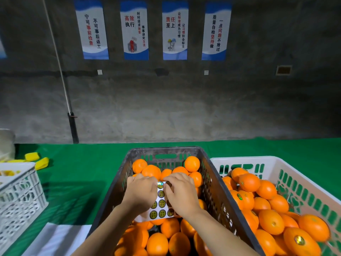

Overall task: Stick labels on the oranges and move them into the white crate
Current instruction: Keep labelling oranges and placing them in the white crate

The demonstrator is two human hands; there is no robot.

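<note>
A dark crate [217, 183] in the middle holds several unlabelled oranges [192, 163]. Over it my left hand [141, 193] holds a white label sheet [160, 206] with round green-and-gold stickers. My right hand [181, 192] pinches one shiny label [160, 184] at the sheet's top edge. To the right stands the white crate [302, 189], with several oranges [271, 221] inside; some of them carry a label.
Green cloth [83, 174] covers the table. A second white crate [20, 198] stands at the left edge, with yellow objects [37, 160] behind it. White paper [57, 241] lies at the front left. A grey wall with posters rises behind the table.
</note>
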